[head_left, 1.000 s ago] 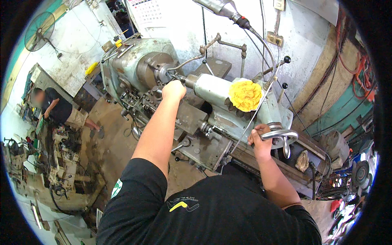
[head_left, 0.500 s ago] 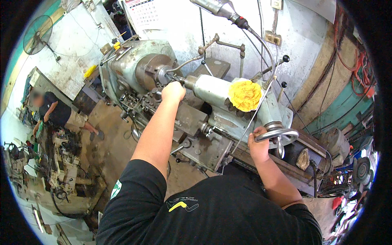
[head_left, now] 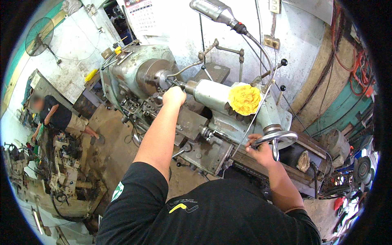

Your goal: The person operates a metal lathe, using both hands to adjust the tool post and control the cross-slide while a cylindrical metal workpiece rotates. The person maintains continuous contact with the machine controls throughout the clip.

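My left hand (head_left: 174, 96) is a closed fist, back of the hand upward, beside the drill bit (head_left: 175, 81) between the lathe chuck (head_left: 154, 76) and the tailstock (head_left: 211, 90). Its fingers are hidden, so what they grip does not show. On the right, my right hand (head_left: 262, 154) is at the near left rim of the shiny tailstock handwheel (head_left: 286, 135), the fingers loosely curled about it and the thumb sticking out to the left. A crumpled yellow cloth (head_left: 245, 99) lies on top of the tailstock.
A bent coolant pipe (head_left: 188, 65) reaches over toward the chuck. The grey work lamp (head_left: 216, 10) hangs above on a flexible neck. Below my left forearm sits the carriage (head_left: 206, 153) with its levers. Another person (head_left: 57, 112) stands far left by another machine (head_left: 67, 171).
The handwheel has turned a little, its handle shifting left. My right hand has moved slightly down and loosened its fingers. My left hand stays nearly in place. The view has shifted slightly.
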Demonstrator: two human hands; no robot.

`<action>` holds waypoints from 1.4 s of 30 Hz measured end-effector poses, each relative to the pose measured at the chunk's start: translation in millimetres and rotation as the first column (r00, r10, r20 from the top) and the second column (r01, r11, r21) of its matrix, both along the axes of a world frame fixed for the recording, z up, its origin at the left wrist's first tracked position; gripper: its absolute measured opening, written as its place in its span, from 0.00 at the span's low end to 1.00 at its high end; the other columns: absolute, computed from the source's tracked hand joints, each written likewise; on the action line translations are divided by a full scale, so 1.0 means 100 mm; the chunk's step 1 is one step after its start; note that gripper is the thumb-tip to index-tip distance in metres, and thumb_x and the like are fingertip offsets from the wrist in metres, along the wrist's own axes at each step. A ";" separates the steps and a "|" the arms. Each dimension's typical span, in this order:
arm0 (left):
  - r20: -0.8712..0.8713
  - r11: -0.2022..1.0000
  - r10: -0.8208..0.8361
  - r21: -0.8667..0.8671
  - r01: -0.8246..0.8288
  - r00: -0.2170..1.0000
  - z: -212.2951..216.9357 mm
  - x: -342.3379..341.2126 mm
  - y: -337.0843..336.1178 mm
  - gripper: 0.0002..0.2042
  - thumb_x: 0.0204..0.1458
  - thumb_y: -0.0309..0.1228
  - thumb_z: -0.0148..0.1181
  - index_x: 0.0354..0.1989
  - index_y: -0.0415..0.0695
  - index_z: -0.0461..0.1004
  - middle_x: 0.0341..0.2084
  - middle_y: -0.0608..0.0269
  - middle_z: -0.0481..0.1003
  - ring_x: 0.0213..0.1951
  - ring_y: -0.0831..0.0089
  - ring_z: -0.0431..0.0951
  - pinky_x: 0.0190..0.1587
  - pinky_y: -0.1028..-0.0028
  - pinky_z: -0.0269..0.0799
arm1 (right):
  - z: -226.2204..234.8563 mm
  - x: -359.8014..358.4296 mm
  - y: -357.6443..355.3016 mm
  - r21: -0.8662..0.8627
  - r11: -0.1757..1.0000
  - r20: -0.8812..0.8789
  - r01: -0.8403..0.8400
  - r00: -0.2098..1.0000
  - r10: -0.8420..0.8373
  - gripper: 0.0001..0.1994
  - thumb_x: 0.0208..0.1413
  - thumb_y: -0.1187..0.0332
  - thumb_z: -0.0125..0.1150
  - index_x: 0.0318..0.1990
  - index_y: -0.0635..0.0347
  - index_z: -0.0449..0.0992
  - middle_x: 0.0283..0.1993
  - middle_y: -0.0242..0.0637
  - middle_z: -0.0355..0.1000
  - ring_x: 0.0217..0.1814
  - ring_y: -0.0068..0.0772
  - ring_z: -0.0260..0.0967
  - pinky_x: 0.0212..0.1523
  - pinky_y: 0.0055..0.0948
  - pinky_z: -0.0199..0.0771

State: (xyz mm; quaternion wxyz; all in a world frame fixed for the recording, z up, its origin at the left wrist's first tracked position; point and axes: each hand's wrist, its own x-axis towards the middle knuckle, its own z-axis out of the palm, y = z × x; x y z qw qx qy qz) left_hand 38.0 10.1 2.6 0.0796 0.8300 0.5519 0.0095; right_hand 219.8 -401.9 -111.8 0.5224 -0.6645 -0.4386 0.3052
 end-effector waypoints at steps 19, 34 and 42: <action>0.030 0.999 -0.028 0.022 0.028 0.999 0.07 -0.02 -0.11 0.18 0.58 0.39 0.58 0.48 0.41 0.84 0.49 0.47 0.83 0.53 0.51 0.83 0.57 0.58 0.77 | 0.90 0.33 -0.35 0.053 0.700 -0.994 0.712 0.102 -0.028 0.21 0.66 0.57 0.60 0.55 0.68 0.69 0.51 0.41 0.75 0.54 0.40 0.74 0.64 0.41 0.72; 0.011 0.999 -0.035 0.017 0.034 0.999 0.07 0.00 -0.09 0.19 0.58 0.40 0.58 0.50 0.42 0.84 0.50 0.48 0.83 0.54 0.52 0.83 0.57 0.58 0.77 | 1.13 0.27 0.03 -0.124 0.418 -0.979 0.900 -0.043 -0.199 0.03 0.60 0.76 0.52 0.39 0.62 0.65 0.35 0.39 0.68 0.38 0.34 0.70 0.55 0.45 0.79; 0.051 0.999 -0.035 0.007 0.034 0.998 0.06 -0.01 -0.08 0.19 0.57 0.41 0.58 0.48 0.41 0.84 0.49 0.47 0.83 0.53 0.51 0.83 0.57 0.57 0.77 | 0.95 -0.04 0.10 0.138 0.504 -0.954 0.853 0.251 -0.164 0.05 0.58 0.73 0.56 0.37 0.64 0.67 0.37 0.40 0.68 0.40 0.37 0.69 0.51 0.42 0.76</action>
